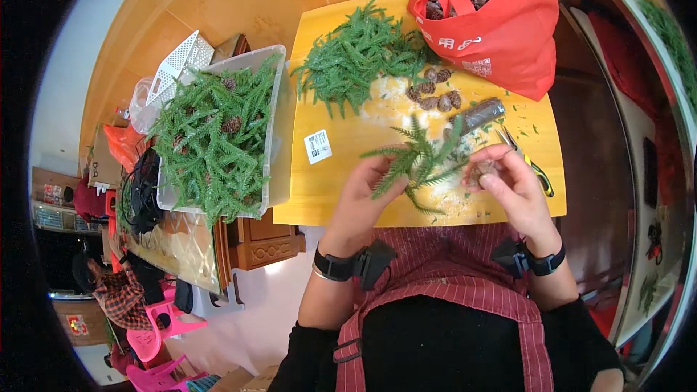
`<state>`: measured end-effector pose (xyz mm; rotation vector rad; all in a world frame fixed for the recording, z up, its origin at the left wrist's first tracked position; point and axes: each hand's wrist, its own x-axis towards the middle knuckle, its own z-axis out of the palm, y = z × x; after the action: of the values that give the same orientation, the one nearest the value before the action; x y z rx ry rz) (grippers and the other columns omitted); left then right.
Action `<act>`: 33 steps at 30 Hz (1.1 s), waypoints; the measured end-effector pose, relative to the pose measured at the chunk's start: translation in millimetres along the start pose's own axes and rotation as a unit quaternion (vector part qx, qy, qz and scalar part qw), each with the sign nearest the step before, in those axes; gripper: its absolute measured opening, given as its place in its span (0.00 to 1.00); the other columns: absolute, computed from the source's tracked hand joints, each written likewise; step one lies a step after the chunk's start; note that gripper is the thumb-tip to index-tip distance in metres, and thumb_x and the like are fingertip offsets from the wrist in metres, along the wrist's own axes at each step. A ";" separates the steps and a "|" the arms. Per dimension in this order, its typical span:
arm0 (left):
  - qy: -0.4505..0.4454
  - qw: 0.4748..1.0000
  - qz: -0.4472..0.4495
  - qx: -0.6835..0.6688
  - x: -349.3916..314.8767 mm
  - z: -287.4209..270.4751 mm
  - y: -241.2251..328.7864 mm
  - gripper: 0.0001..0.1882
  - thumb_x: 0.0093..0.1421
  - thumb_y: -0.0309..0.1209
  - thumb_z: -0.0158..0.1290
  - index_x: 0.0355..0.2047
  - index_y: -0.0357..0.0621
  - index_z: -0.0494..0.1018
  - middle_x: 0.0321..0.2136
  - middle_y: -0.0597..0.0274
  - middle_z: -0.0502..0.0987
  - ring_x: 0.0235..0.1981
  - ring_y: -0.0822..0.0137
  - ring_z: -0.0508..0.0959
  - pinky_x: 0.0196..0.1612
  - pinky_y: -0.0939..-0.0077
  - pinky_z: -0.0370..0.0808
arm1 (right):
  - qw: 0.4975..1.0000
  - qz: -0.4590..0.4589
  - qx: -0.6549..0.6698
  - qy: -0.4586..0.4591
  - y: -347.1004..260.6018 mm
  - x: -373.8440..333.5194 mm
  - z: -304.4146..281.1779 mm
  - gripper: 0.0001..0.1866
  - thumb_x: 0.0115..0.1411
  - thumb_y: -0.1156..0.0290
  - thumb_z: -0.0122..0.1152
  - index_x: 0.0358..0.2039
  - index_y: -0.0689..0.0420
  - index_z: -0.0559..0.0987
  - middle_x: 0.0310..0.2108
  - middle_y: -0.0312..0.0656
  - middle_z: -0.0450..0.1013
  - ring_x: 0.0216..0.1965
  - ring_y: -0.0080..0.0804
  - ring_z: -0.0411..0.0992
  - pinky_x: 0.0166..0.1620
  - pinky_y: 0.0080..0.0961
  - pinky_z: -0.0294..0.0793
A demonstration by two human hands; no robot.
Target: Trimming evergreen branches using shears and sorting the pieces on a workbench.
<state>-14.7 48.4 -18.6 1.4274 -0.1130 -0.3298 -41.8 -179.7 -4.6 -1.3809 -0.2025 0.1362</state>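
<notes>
My left hand (369,196) is closed on an artificial pine sprig (415,156), its green fronds fanning out over the yellow tabletop. In my right hand (517,192), thumb and fingers pinch a small brown pine cone (481,170), partly covered by the fingers. The sprig's tips reach close to the cone. Beside my right hand lie cutters (539,176) with yellow and black handles. Just beyond both hands rests a dark roll (479,116) with a shiny surface. Several loose pine cones (435,91) sit farther back.
A heap of green sprigs (356,54) covers the table's far left. At far right stands a red bag (501,29) full of pine cones. A clear plastic bin (279,123) of finished-looking sprigs with cones is left of the table. A white label (317,147) lies nearby. A person (123,294) sits at far left.
</notes>
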 end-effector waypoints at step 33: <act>0.008 0.987 0.080 -0.136 8.4 30.9 7.7 0.09 0.54 0.18 0.52 0.37 0.36 0.72 0.38 0.66 0.70 0.40 0.75 0.70 0.43 0.83 0.68 | 0.847 -0.214 -0.483 0.052 -13.5 3.8 27.6 0.22 0.39 0.71 0.69 0.38 0.57 0.77 0.23 0.40 0.68 0.24 0.36 0.69 0.27 0.27 0.69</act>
<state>-13.9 17.4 -7.6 1.1425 -0.1616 -0.1936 -44.5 -154.9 13.7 -2.2970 -0.5301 -0.4871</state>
